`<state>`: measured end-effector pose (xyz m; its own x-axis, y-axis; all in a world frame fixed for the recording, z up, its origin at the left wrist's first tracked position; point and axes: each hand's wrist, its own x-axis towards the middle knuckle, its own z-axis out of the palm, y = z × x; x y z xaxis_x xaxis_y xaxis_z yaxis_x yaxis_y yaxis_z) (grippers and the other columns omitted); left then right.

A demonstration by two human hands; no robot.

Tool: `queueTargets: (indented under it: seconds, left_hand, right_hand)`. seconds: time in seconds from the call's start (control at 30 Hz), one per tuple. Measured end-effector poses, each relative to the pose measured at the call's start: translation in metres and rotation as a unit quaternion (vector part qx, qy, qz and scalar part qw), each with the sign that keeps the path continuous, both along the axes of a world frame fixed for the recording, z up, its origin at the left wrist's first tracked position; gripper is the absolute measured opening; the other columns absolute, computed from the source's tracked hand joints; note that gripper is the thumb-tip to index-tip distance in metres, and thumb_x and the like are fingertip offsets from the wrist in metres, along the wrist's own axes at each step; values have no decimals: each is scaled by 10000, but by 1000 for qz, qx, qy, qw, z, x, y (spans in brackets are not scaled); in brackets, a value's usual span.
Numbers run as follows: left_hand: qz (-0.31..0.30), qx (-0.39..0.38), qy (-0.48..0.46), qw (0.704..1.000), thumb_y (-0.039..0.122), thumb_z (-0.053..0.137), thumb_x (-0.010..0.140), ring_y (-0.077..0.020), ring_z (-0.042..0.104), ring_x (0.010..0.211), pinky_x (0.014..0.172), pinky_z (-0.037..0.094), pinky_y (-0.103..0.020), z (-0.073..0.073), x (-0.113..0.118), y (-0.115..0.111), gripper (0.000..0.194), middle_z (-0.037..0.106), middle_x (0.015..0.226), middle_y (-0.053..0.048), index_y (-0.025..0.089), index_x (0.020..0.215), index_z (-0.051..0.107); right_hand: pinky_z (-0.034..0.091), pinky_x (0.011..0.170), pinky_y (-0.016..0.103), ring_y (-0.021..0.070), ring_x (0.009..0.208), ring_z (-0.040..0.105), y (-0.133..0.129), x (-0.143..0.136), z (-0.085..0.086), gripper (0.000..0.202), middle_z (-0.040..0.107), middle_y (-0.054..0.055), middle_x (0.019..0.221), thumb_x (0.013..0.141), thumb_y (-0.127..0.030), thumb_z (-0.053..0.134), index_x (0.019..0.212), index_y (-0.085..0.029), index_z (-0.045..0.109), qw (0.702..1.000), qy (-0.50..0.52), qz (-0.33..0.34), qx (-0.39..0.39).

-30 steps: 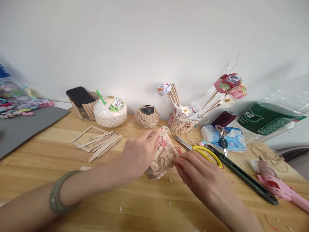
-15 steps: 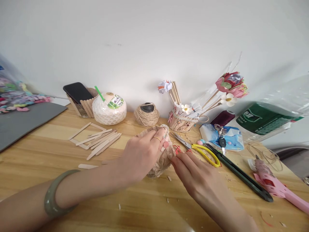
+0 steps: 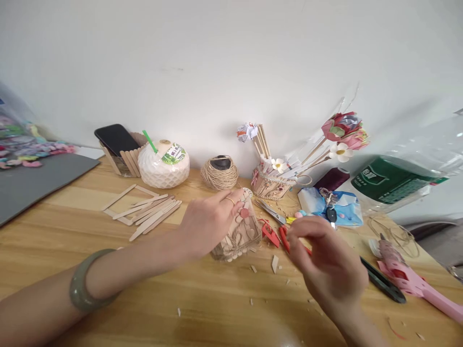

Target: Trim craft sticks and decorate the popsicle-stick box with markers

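My left hand [image 3: 213,219], with a ring on one finger, is wrapped over the top and left side of a small craft-stick basket [image 3: 240,236]. The basket bears twine, a pink round piece and wooden shapes on its face, and it rests on the table. To the right, my right hand [image 3: 321,255] is raised over the table with thumb and fingertips pressed together; anything between them is too small to make out. Red-handled pliers [image 3: 284,239] lie partly behind that hand, beside a red piece [image 3: 270,234]. Scissors [image 3: 273,212] with yellow handles lie just behind.
Loose craft sticks [image 3: 155,212] lie at the left, before a wrapped coconut [image 3: 162,166] and a phone [image 3: 115,140]. Behind stand a twine ball [image 3: 219,173] and a decorated flower holder [image 3: 273,185]. A pink glue gun [image 3: 408,279] lies at the right.
My right hand has left the basket, moving right and up, and now covers most of the yellow scissor handles. The basket has turned slightly under my left hand, showing more of its decorated face.
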<state>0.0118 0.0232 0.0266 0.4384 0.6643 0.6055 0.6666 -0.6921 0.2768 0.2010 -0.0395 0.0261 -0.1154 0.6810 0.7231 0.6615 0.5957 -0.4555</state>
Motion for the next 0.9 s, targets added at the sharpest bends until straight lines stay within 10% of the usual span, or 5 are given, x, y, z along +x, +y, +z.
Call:
queueTargets:
  seconds: [0.13, 0.33, 0.53, 0.9]
  left_hand:
    - [-29, -54, -19, 998, 230, 372, 909, -213, 658, 945, 859, 515, -372, -1, -4, 7, 308, 679, 1105, -63, 197, 1110, 603]
    - [-78, -128, -89, 985, 270, 383, 908, -191, 618, 1037, 905, 484, -341, 0, -5, 10, 330, 662, 1152, -52, 174, 1132, 605]
    - [-98, -236, -82, 963, 345, 476, 852, -202, 606, 1047, 906, 474, -334, 12, -5, 9, 352, 656, 1159, -35, 193, 1145, 597]
    - [-87, -183, 90, 975, 429, 643, 637, -273, 498, 1037, 852, 444, -420, 27, -9, 3, 583, 563, 1077, -82, 210, 1162, 516]
  right_hand:
    - [481, 678, 322, 175, 767, 573, 8, 7, -4, 74, 574, 24, 876, 825, -183, 510, 861, -233, 551, 984, 85, -68, -142]
    - [406, 928, 441, 267, 1216, 421, 13, -7, -13, 410, 465, 80, 1272, 746, -320, 617, 1097, -264, 414, 868, 251, 118, -411]
    - [338, 1010, 434, 221, 1228, 426, 12, -16, -17, 437, 438, 64, 1327, 753, -262, 630, 1113, -275, 382, 807, 318, 219, -447]
    - [341, 1001, 430, 231, 1213, 432, 10, -21, -17, 502, 422, 103, 1321, 739, -285, 647, 1147, -247, 357, 821, 315, 206, -430]
